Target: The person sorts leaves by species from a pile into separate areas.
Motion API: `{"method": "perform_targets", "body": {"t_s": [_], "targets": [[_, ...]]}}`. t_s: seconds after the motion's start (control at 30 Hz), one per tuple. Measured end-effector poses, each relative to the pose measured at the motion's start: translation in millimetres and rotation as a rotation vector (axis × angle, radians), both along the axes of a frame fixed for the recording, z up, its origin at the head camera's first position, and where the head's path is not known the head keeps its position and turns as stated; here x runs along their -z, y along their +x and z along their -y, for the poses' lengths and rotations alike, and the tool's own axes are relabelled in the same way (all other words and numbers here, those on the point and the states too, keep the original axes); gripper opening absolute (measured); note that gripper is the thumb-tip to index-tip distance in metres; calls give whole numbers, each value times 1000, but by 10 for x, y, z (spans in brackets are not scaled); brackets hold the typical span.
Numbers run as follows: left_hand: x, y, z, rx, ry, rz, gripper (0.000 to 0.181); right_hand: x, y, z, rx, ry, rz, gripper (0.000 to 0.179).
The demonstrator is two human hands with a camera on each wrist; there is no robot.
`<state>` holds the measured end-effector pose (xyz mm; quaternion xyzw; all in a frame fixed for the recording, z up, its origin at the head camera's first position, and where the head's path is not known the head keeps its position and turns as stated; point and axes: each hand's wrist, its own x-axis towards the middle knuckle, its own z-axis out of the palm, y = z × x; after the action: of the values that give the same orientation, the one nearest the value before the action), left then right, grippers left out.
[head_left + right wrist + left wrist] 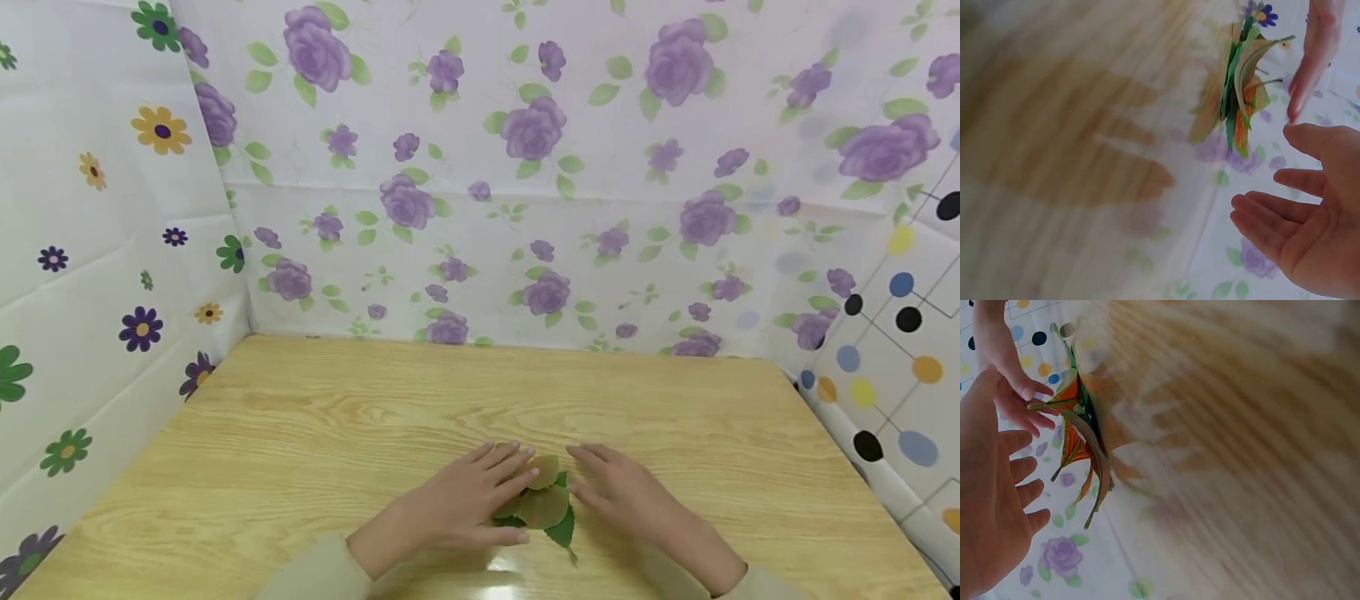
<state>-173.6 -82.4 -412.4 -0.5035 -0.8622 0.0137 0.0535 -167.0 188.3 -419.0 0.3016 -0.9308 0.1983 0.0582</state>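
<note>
An artificial flower [545, 507] lies on the wooden table with pale brownish-green petals and dark green serrated leaves [561, 527]. A short stem end points toward the near edge. In the left wrist view the flower [1088, 434] shows orange on its petals. My left hand [480, 492] reaches over its left side, fingers straight and spread, covering part of it in the head view. To its right, my right hand [626, 492] hovers with extended fingers, fingertips close beside the petals and leaves. Both palms face down, and neither hand grips anything.
The wood-grain table [360, 400] is glossy and reflects the hands. A purple-rose cloth [480, 267] hangs behind it. A flower-print cloth [105, 300] stands at the left, and a dotted cloth [885, 358] at the right.
</note>
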Motion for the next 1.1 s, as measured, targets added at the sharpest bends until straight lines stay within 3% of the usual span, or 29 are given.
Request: {"method": "perform_targets", "body": {"t_s": [0.27, 0.57, 0.93, 1.1], "targets": [[71, -2, -19, -23, -32, 105, 78, -21, 10, 126, -14, -153, 202, 43], [89, 57, 0, -51, -72, 213, 77, 13, -3, 247, -3, -189, 245, 27], [264, 122, -31, -36, -111, 116, 86, 85, -25, 273, 43, -282, 369, 29], [281, 135, -22, -40, -143, 83, 90, 124, -57, 291, 66, -382, 472, 22]]}}
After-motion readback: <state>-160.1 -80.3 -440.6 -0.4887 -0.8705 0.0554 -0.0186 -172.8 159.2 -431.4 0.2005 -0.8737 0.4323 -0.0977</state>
